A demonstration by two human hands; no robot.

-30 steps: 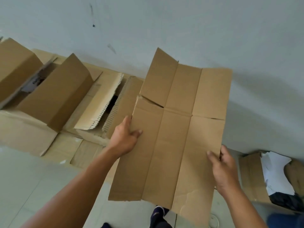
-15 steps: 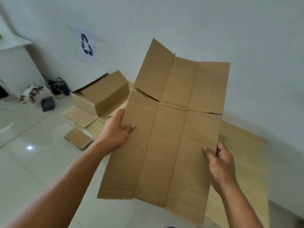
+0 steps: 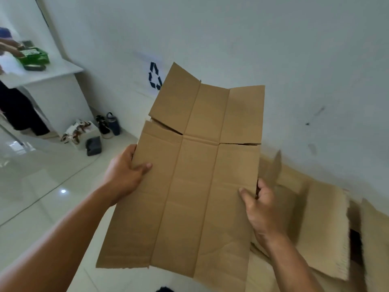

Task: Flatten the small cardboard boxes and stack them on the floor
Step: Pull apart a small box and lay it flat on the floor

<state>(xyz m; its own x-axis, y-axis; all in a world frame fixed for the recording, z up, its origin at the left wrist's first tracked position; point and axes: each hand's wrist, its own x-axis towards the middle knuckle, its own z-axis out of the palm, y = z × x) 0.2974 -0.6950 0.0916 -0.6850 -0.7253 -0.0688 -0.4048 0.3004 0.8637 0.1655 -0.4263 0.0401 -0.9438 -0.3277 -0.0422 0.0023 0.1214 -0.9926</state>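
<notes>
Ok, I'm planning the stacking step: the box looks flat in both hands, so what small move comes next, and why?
Probably lower the flattened box down to the right onto the cardboard on the floor. It is already opened flat, the left hand and right hand grip its side edges, and it hangs in the air above the floor.

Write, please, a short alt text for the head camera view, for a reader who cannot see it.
Two bare hands hold a flattened cardboard box upright in the air, the left hand on its left edge, the right hand on its right edge. More cardboard lies on the floor by a white wall.
</notes>
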